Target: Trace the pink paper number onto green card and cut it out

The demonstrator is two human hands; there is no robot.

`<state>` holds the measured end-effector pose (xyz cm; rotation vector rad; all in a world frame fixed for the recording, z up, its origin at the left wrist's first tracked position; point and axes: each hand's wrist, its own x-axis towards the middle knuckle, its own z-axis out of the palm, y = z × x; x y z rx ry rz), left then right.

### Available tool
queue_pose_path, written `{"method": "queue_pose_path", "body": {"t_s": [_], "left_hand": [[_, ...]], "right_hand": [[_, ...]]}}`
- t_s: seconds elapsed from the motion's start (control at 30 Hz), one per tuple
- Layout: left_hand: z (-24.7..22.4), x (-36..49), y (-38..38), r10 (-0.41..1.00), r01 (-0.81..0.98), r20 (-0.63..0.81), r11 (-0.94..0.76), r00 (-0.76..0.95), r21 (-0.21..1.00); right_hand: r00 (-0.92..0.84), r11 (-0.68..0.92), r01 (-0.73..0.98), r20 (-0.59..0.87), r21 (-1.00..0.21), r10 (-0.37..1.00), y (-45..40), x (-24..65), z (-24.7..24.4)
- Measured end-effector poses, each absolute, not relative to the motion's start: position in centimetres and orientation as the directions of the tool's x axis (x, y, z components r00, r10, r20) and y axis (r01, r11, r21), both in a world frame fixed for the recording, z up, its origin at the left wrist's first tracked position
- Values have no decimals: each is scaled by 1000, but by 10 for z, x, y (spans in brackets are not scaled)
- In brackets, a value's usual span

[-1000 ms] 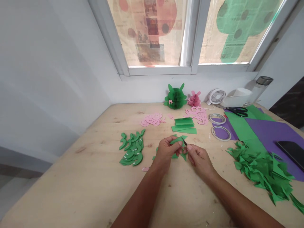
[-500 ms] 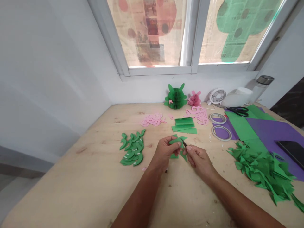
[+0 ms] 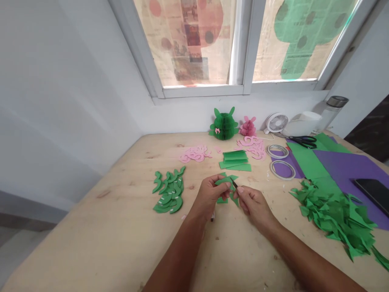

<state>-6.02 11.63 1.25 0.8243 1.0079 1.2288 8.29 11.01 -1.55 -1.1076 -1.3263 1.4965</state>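
Near the middle of the table, my left hand pinches a piece of green paper. Just to its right, my right hand holds a thin dark tool, whose tip touches or overlaps the paper; its exact kind is too small to tell. More green pieces lie under my hands, partly hidden. Behind them is a stack of green strips. Curved green cut-outs, some with small white marks, lie in a pile to the left of my hands.
Pink cut-outs, tape rolls, black scissors, green scraps, purple paper and a phone lie around. Along the wall stand a green paper figure, a pink one, a fan and a bottle.
The view has shifted slightly. Both hands stay close together with the paper and dark tool, and the tool's angle against the paper differs a little.
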Motion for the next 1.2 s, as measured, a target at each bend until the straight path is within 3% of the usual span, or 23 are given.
{"method": "queue_pose_path", "body": {"t_s": [0.73, 1.2], "left_hand": [[15, -66, 117, 984, -315, -176, 175, 26, 933], [9, -62, 120, 990, -326, -139, 124, -24, 937]], "right_hand": [[-264, -54, 89, -76, -995, 962, 113, 86, -20], [-237, -90, 35, -96, -995, 967, 110, 83, -23]]}}
